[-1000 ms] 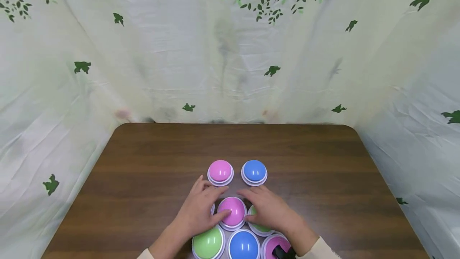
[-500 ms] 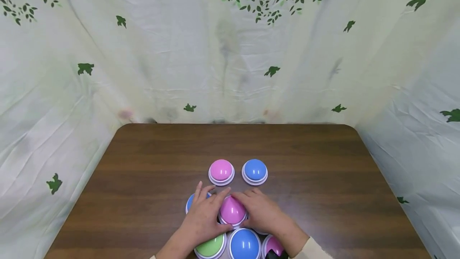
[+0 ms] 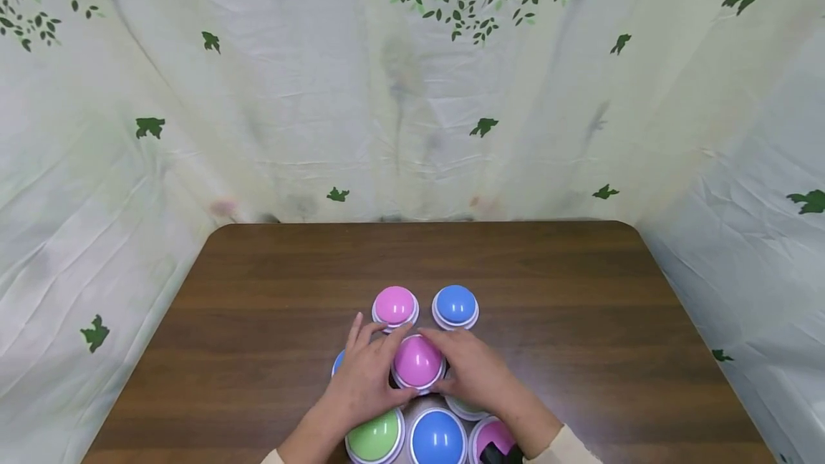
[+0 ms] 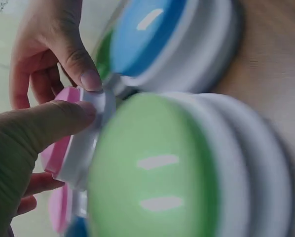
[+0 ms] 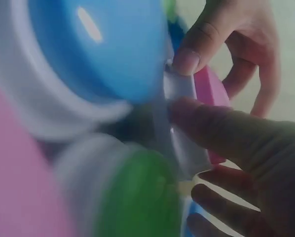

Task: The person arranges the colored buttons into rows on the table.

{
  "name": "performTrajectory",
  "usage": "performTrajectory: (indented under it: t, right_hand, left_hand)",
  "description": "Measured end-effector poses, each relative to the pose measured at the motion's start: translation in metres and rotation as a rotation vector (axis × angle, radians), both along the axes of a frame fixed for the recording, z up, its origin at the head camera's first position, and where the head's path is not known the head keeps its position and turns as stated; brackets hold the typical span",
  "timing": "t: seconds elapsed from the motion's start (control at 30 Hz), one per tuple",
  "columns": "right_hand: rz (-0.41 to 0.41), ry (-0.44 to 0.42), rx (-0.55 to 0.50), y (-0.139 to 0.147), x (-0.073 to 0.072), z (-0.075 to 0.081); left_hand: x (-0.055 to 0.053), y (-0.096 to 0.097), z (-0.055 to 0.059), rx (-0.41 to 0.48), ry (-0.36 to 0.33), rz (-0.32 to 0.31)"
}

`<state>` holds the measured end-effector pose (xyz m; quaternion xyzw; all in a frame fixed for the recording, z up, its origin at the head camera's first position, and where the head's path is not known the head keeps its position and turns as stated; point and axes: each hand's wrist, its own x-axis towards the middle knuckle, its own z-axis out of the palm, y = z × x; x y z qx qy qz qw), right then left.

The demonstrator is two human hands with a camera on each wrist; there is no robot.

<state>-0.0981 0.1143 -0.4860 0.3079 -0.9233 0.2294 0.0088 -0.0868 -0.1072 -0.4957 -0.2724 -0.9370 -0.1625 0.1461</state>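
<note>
Between both hands is a pink dome button (image 3: pixel 417 361) with a white round base. My left hand (image 3: pixel 364 378) grips its left side, and my right hand (image 3: pixel 475 372) grips its right side. Thumbs press the near side of the white base (image 4: pixel 83 150), while the other fingers reach round the far side. In the right wrist view both thumbs (image 5: pixel 187 61) lie on that white rim. Just in front of the hands sit a green dome button (image 3: pixel 375 437), a blue one (image 3: pixel 438 438) and another pink one (image 3: pixel 495 437).
Beyond the hands stand a smaller pink button (image 3: pixel 395 306) and a blue button (image 3: pixel 455 306) on the brown wooden table (image 3: pixel 554 271). Another blue button (image 3: pixel 338 361) is mostly hidden by the left hand, and a green one (image 3: pixel 467 408) by the right. A leaf-print cloth (image 3: pixel 361 92) hangs behind.
Both hands have closed in from around the middle pink button and now grip it. It has shifted up in the head view, opening a gap from the blue button in front.
</note>
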Motion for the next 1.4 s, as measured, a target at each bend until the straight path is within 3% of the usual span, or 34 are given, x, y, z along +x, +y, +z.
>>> performTrajectory:
  t: [0.13, 0.33, 0.5, 0.63, 0.8, 0.97, 1.13, 1.4]
  right_hand:
    - [-0.097, -0.015, -0.024, 0.021, -0.006, 0.014]
    - [-0.261, -0.079, -0.052, 0.061, -0.017, 0.027]
    - [-0.38, -0.115, -0.084, 0.091, -0.024, 0.019]
    - [-0.396, -0.087, -0.082, 0.107, -0.03, 0.004]
    - [-0.424, -0.066, -0.064, 0.124, -0.041, -0.013]
    - [-0.473, -0.121, -0.069, 0.134, -0.047, -0.025]
    - [-0.501, -0.172, -0.065, 0.137, -0.048, -0.035]
    - [-0.508, -0.194, -0.074, 0.139, -0.048, -0.036]
  left_hand:
    - [-0.018, 0.018, 0.014, 0.039, -0.03, -0.041]
    - [-0.055, 0.06, 0.028, 0.05, -0.148, -0.134]
    - [-0.08, 0.094, 0.026, 0.015, -0.241, -0.188]
    - [-0.093, 0.116, 0.017, -0.048, -0.241, -0.188]
    - [-0.104, 0.142, 0.009, -0.128, -0.215, -0.162]
    - [-0.108, 0.16, 0.005, -0.191, -0.264, -0.123]
    - [-0.111, 0.167, 0.004, -0.23, -0.334, -0.077]
    - [-0.114, 0.173, -0.002, -0.231, -0.321, -0.044]
